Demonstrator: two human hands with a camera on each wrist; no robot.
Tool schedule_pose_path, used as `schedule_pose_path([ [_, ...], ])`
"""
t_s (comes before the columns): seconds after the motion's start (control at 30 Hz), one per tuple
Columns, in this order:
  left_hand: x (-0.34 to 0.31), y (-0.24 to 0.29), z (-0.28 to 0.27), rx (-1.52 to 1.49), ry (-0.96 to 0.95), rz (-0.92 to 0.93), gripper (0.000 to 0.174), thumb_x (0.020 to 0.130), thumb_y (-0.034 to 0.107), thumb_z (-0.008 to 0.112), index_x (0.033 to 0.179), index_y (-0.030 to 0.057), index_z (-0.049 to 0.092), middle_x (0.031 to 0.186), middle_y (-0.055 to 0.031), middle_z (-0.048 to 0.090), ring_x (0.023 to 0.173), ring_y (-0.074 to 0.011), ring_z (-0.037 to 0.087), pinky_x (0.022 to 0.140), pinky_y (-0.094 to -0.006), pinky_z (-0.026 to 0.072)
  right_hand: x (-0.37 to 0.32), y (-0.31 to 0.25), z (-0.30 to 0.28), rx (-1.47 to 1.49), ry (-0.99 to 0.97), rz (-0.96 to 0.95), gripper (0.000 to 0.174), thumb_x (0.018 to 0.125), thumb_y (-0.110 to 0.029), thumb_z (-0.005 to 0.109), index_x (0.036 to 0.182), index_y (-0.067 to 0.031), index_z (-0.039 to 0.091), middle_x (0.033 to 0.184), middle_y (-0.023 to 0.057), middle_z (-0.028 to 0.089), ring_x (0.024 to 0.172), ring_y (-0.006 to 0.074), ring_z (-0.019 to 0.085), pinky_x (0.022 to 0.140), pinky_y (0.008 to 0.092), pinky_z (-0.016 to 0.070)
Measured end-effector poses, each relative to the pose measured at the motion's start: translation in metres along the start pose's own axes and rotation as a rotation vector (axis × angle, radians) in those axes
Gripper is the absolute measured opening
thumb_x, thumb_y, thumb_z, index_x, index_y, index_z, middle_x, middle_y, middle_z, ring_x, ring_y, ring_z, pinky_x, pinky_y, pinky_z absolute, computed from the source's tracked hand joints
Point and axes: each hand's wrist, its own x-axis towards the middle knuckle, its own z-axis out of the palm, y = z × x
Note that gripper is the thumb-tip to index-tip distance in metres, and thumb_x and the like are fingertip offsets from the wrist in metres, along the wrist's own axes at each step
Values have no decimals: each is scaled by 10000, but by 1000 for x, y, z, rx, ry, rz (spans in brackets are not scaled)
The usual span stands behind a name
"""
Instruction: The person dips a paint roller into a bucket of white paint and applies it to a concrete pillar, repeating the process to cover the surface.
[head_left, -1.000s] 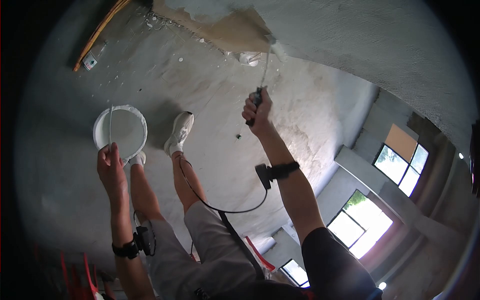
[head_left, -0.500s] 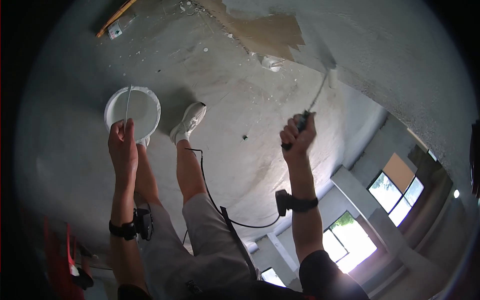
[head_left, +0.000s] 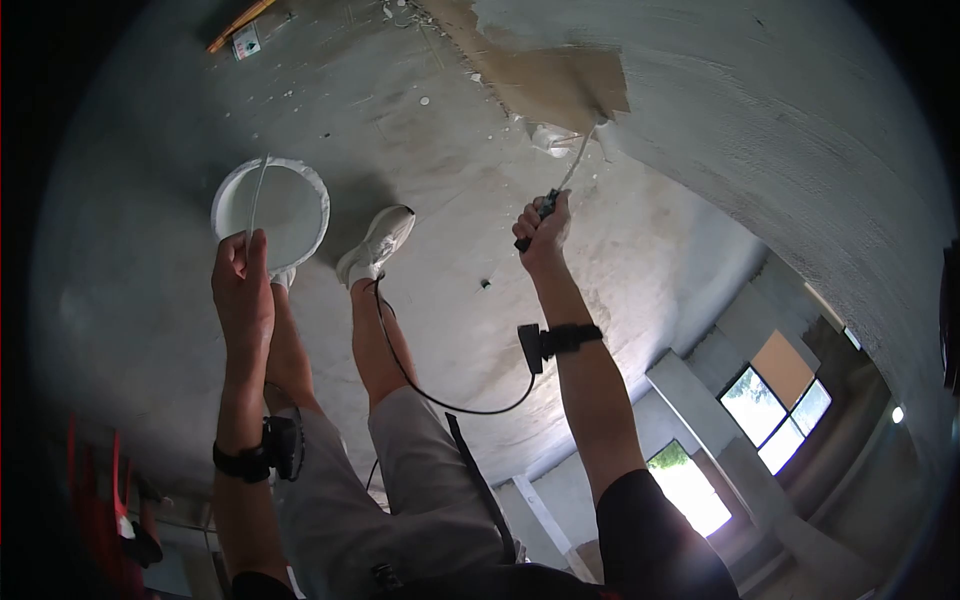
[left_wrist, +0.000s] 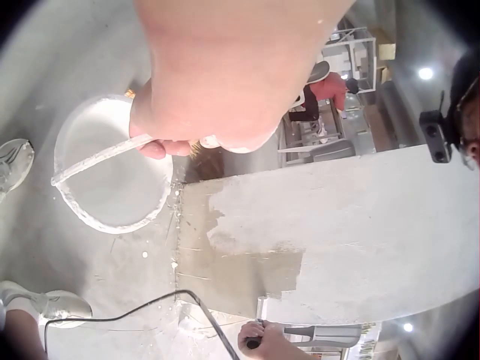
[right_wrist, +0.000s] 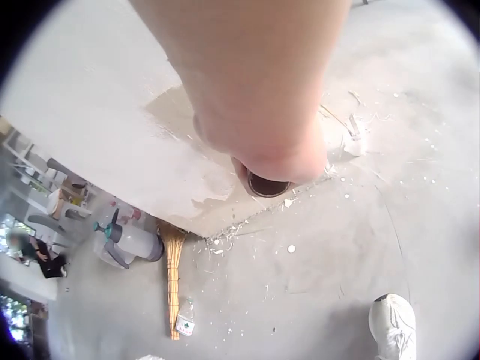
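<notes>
My left hand (head_left: 243, 300) pinches the thin, white-coated handle (left_wrist: 101, 159) of a round white bucket (head_left: 322, 215). That handle runs over the bucket's mouth to its far rim, and pale paint (left_wrist: 112, 184) lies inside. In my right hand (head_left: 545, 235) is a paint roller by its dark grip (head_left: 524, 243); the thin metal rod (head_left: 577, 165) reaches to the wall's lower edge. Its white roller head (left_wrist: 261, 309) is right by the corner of a bare tan patch (head_left: 570, 75). The right wrist view shows only the grip's hollow end; my hand hides the roller.
A pale wall (head_left: 760, 130) meets the floor beside the patch, with debris along the join. A straw broom (right_wrist: 173, 277), a small box (right_wrist: 185, 325) and a pump sprayer (right_wrist: 135, 244) stand or lie nearby. My shoe (head_left: 385, 235) is beside the bucket. A cable (head_left: 450, 408) hangs from my right wrist.
My right hand first swung right with the paint roller, then came back left toward the tan patch. My left hand keeps hold of the bucket handle. The view has shifted somewhat.
</notes>
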Motion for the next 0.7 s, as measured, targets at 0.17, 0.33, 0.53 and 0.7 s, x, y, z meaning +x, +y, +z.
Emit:
schedule_pose_path([
  [0.17, 1, 0, 3, 11, 7, 4, 280, 901, 286, 591, 963, 16, 553, 681, 24, 490, 602, -48, 379, 553, -219, 325, 11, 3, 14, -41, 76, -15, 549, 901, -629, 329, 673, -133, 386, 475, -30, 266, 368, 105, 223, 373, 262, 213],
  [0.33, 0, 4, 3, 44, -46, -51, 332, 916, 283, 557, 1002, -37, 539, 860, -107, 638, 805, -120, 572, 753, -255, 429, -59, -27, -12, 6, 2, -62, 539, 905, -624, 331, 652, -151, 382, 476, -32, 247, 357, 93, 211, 349, 243, 206],
  [0.53, 0, 3, 5, 6, -37, -29, 288, 915, 258, 564, 994, -18, 545, 790, -43, 565, 725, -85, 476, 666, -240, 375, -110, -42, -38, 47, -16, -187, 556, 908, -623, 319, 678, -128, 426, 452, -19, 284, 310, 98, 197, 308, 252, 198],
  [0.7, -1, 13, 6, 42, -69, -40, 320, 927, 249, 545, 1018, -57, 534, 888, -109, 638, 847, -114, 575, 778, -257, 433, -65, -11, -29, 46, 109, -172, 567, 884, -656, 339, 668, -135, 399, 448, -16, 281, 329, 110, 214, 324, 263, 191],
])
